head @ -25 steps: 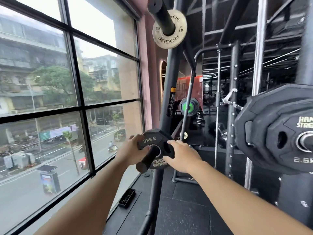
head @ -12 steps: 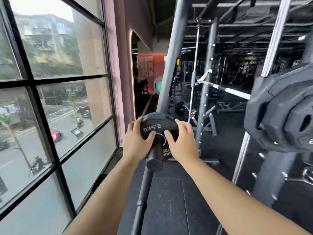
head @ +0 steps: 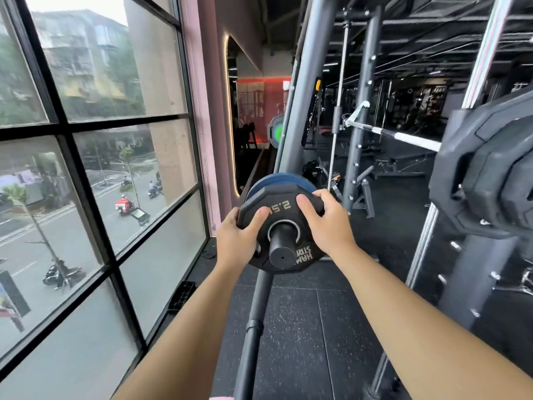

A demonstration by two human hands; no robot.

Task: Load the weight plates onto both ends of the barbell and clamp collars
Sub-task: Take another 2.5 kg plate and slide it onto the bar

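Weight plate [head: 282,209] sits on barbell sleeve [head: 282,255]; left hand [head: 236,241] and right hand [head: 328,226] grip its rim.

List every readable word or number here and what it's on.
"2.5", upside down, on the plate; the rest sits under the thumb of the left hand.
"HAM" over "STR", same plate; cut off by the bar end.
Label on the rack post: too blurred.
Signs outside the window: too blurred.
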